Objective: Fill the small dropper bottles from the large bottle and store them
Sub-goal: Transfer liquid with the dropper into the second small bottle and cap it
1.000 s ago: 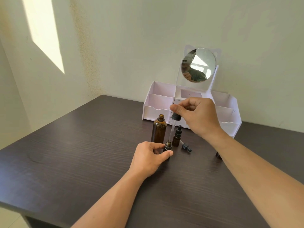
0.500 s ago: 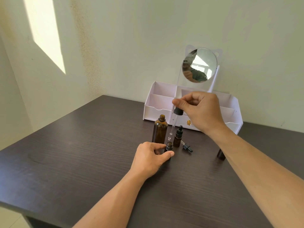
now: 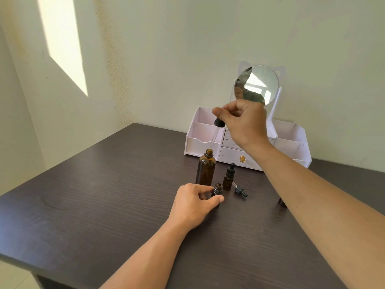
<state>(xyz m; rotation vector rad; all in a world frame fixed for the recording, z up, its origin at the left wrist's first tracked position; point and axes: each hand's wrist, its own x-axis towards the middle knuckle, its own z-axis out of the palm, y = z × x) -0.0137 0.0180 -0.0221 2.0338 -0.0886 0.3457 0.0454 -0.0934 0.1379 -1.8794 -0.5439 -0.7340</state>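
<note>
Pinching the dropper [image 3: 216,130] in my right hand [image 3: 243,122], I've swung it from the small bottle [image 3: 217,189] my left hand [image 3: 193,203] grips to above the large bottle [image 3: 205,170], likely to refill.

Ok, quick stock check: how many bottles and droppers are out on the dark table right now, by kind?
Large amber glass bottle, open: 1
Small amber dropper bottles: 2, an open one held by the left hand and a capped one
Black-capped glass droppers off a bottle: 2, one pinched by the right hand, one lying loose
Total: 5
A dark thing behind the right forearm is unclear, not counted.
</note>
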